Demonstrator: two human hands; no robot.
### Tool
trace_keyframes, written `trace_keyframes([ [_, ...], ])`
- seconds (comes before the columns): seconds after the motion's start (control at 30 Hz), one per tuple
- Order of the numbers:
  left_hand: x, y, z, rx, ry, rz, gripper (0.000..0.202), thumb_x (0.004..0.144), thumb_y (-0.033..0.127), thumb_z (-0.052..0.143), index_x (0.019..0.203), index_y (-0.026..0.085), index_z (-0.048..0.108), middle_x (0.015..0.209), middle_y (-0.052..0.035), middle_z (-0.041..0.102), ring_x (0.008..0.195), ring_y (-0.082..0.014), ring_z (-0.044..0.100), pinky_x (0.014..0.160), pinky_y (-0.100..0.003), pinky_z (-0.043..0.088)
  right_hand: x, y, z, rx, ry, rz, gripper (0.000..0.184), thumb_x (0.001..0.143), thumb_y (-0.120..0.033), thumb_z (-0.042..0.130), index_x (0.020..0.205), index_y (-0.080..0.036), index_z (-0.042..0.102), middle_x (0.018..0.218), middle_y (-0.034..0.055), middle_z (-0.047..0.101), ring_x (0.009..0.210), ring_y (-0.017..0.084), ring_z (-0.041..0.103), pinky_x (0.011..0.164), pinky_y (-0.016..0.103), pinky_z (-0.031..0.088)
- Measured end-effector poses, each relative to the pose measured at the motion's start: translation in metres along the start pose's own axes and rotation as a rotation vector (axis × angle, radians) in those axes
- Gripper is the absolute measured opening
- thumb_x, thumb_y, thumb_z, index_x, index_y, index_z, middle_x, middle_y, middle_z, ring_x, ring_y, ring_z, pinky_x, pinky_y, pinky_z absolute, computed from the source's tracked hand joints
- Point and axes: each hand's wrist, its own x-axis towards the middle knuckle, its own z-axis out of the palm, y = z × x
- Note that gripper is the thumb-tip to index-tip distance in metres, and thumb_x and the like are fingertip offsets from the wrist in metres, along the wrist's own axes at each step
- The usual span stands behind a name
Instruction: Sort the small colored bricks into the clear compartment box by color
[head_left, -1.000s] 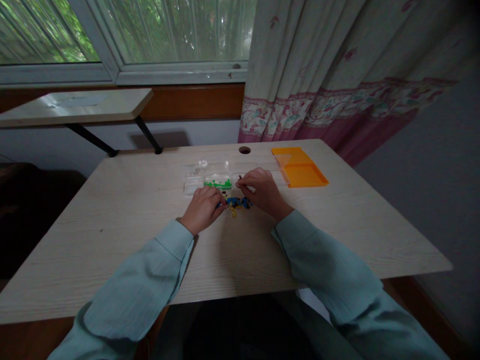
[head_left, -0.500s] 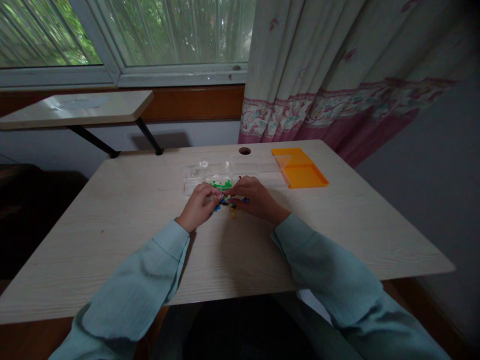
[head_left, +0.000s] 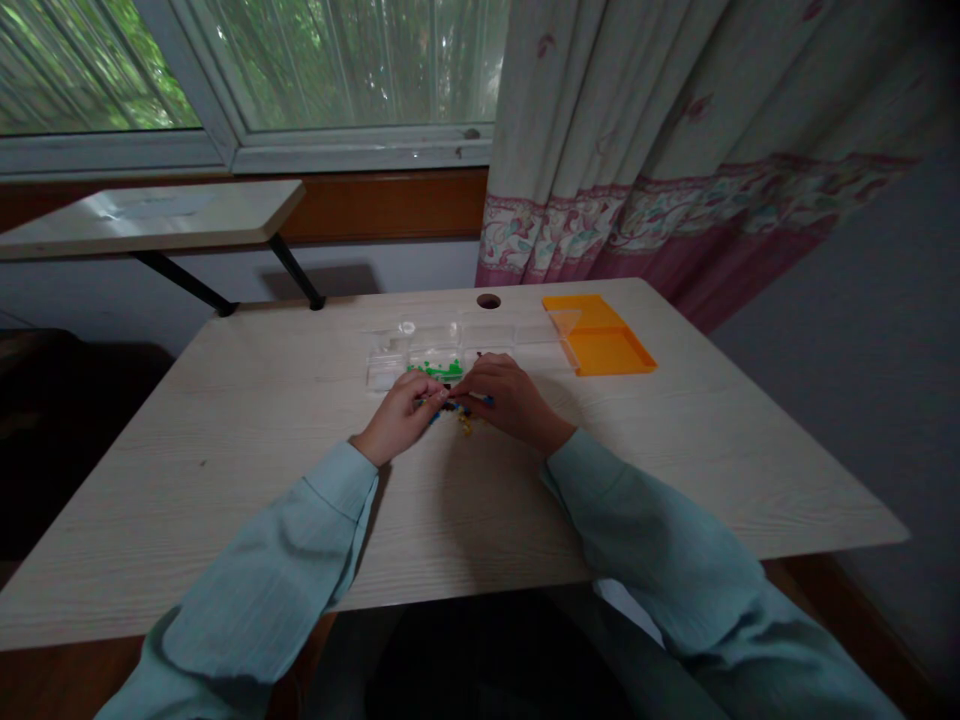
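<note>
Fingertips of my left hand [head_left: 403, 415] and my right hand [head_left: 508, 397] meet over a small loose pile of coloured pieces. Both hands are closed in a pinch; whatever sits between the fingers is too small to make out. Under and beside the fingers lie yellow pieces [head_left: 466, 425] and blue pieces [head_left: 488, 400], with some dark ones among them. Just beyond, green pieces [head_left: 442, 370] rest in a compartment of a clear plastic box [head_left: 384, 370]. My right hand hides part of that box's front.
An orange lid or tray [head_left: 611, 345] lies at the back right, against the clear box. Behind it the tabletop [head_left: 300, 500] has a round cable hole [head_left: 489, 301]. A raised shelf [head_left: 172, 215] on black legs stands at the back left. A curtain [head_left: 585, 150] hangs behind.
My fingertips have drawn closer together over the pile. My left hand sits slightly lower, uncovering more of the green pieces. The box and orange tray stay in place.
</note>
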Motion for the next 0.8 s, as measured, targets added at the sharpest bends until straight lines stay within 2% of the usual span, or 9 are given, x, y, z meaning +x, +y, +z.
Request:
trace_keyframes([
  [0.2, 0.000, -0.008, -0.001, 0.045, 0.085, -0.026, 0.027, 0.097, 0.035, 0.046, 0.086, 0.018, 0.064, 0.084, -0.0047, 0.059, 0.086, -0.0176, 0.056, 0.081, -0.032, 0.047, -0.001, 0.008, -0.004, -0.035, 0.042, 0.037, 0.019, 0.091, -0.037, 0.061, 0.091, -0.023, 0.074, 0.087, 0.0040, 0.072, 0.088, 0.019, 0.059, 0.082, 0.033, 0.036],
  [0.4, 0.000, -0.012, -0.008, 0.250, 0.192, -0.044, 0.025, 0.097, 0.034, 0.048, 0.087, 0.019, 0.065, 0.088, -0.0054, 0.060, 0.089, -0.0193, 0.054, 0.086, -0.035, 0.044, -0.004, 0.025, -0.012, -0.211, 0.238, 0.285, 0.021, 0.090, -0.041, 0.060, 0.087, -0.024, 0.073, 0.089, 0.0037, 0.070, 0.094, 0.023, 0.056, 0.083, 0.037, 0.032],
  [0.57, 0.000, -0.011, -0.011, 0.403, 0.196, -0.022, 0.027, 0.097, 0.035, 0.047, 0.087, 0.018, 0.065, 0.087, -0.0068, 0.061, 0.089, -0.0214, 0.053, 0.085, -0.037, 0.042, -0.009, 0.038, -0.010, -0.305, 0.349, 0.401, 0.020, 0.088, -0.041, 0.062, 0.083, -0.024, 0.071, 0.090, 0.0042, 0.068, 0.094, 0.024, 0.053, 0.085, 0.039, 0.032],
  [0.8, -0.002, -0.013, -0.012, 0.480, 0.151, -0.015, 0.031, 0.098, 0.035, 0.044, 0.089, 0.018, 0.068, 0.087, -0.0077, 0.062, 0.088, -0.0226, 0.053, 0.083, -0.039, 0.042, -0.015, 0.048, -0.001, -0.389, 0.317, 0.446, 0.018, 0.086, -0.038, 0.065, 0.081, -0.023, 0.071, 0.090, 0.0054, 0.068, 0.094, 0.025, 0.051, 0.085, 0.041, 0.030],
])
